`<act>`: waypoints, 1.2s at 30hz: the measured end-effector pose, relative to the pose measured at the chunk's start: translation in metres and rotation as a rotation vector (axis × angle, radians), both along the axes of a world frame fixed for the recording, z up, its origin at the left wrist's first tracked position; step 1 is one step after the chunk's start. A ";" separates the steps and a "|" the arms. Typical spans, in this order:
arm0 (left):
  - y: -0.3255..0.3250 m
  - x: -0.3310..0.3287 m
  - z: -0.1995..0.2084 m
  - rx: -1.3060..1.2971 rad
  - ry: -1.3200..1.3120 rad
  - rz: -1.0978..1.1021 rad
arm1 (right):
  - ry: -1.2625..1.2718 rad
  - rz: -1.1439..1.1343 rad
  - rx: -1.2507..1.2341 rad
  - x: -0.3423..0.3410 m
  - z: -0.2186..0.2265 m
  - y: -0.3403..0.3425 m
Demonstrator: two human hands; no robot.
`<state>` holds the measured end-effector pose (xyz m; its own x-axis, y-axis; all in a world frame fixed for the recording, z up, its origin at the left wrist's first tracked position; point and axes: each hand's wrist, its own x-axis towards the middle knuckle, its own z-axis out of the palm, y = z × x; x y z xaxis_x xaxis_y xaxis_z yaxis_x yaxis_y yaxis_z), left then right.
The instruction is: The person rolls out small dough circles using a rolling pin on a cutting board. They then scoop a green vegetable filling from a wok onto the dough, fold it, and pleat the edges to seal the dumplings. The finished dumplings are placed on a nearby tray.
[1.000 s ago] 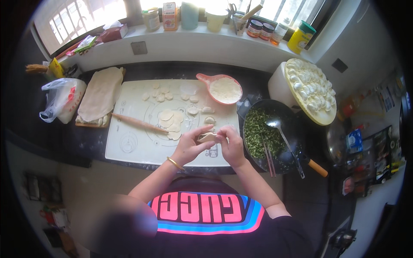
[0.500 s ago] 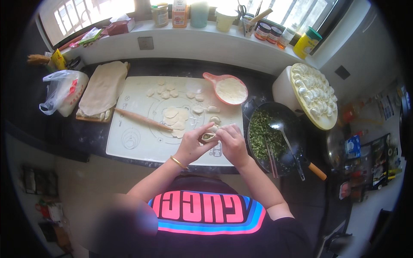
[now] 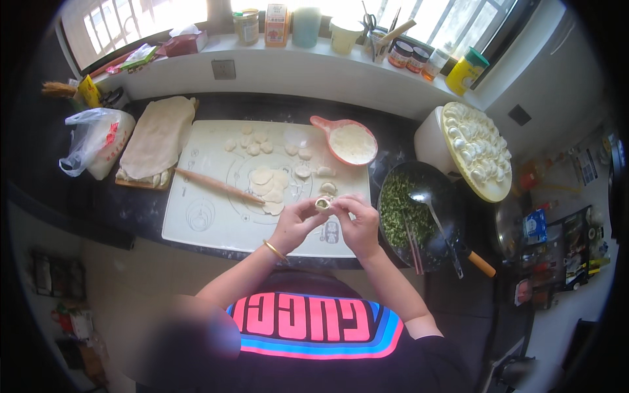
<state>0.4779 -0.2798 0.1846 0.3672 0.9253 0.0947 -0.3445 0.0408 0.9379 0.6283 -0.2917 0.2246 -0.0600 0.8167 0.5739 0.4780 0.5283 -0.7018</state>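
Between my two hands, above the near right part of a pale dough mat (image 3: 229, 229), is a partly folded dumpling (image 3: 322, 204) with green filling showing in its opening. My left hand (image 3: 296, 221) pinches its left side, and my right hand (image 3: 356, 219) pinches the right side. Just beyond my fingers lies a finished dumpling (image 3: 328, 188). Flat round dough wrappers (image 3: 270, 183) overlap in a pile at the middle of the mat. A wooden rolling pin (image 3: 216, 185) lies slanted to their left. Several small dough pieces (image 3: 253, 147) sit farther back.
A pan of chopped green filling (image 3: 400, 203) holds a metal spoon (image 3: 429, 209) and chopsticks (image 3: 413, 242), right of the mat. Behind it a round tray (image 3: 504, 187) is covered with dumplings. A red scoop of flour (image 3: 354, 143) stands at the mat's back right; a dough sheet (image 3: 154, 137) lies left.
My fingers have drawn the dumpling's edges closer, so its opening looks smaller and rounder. Both hands stay in nearly the same place, and the view has tilted slightly.
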 end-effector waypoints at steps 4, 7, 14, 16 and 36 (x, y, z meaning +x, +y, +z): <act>0.003 -0.002 0.015 0.025 0.006 -0.011 | 0.007 -0.027 -0.072 -0.002 0.031 -0.003; -0.007 -0.005 0.038 0.071 0.009 -0.046 | -0.094 -0.025 0.012 0.000 0.051 -0.008; -0.038 -0.012 0.076 0.039 -0.054 -0.072 | 0.009 0.023 -0.119 -0.002 0.084 -0.035; -0.035 -0.013 0.081 0.046 -0.075 -0.076 | 0.001 0.041 -0.047 -0.006 0.090 -0.036; -0.028 -0.025 0.101 0.400 0.281 -0.010 | 0.124 0.107 -0.186 -0.011 0.102 -0.031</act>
